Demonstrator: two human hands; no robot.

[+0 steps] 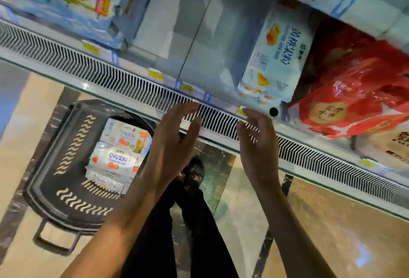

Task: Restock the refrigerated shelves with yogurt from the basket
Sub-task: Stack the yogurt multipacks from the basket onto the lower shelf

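Hovering side by side in front of the vent grille [110, 74] of the chilled case, the left hand [174, 142] and right hand [257, 142] both hold nothing, with fingers spread wide and loosely bent and palms turned toward each other. The strawberry yogurt packs [117, 158] lie stacked in the dark basket [73, 136] on the floor, down to the left of the left hand and well apart from the shelf [210, 56]. On that shelf a peach yogurt pack [276, 56] stands just beside a red bag [358, 91], with a bare stretch to its left. The step in hand looks like fetching the next pack. It would go best with both hands on the top pack's opposite sides so it stays level. Lift it clear of the basket rim and the grille, then seat it in the bare stretch, pushed back with the label forward.
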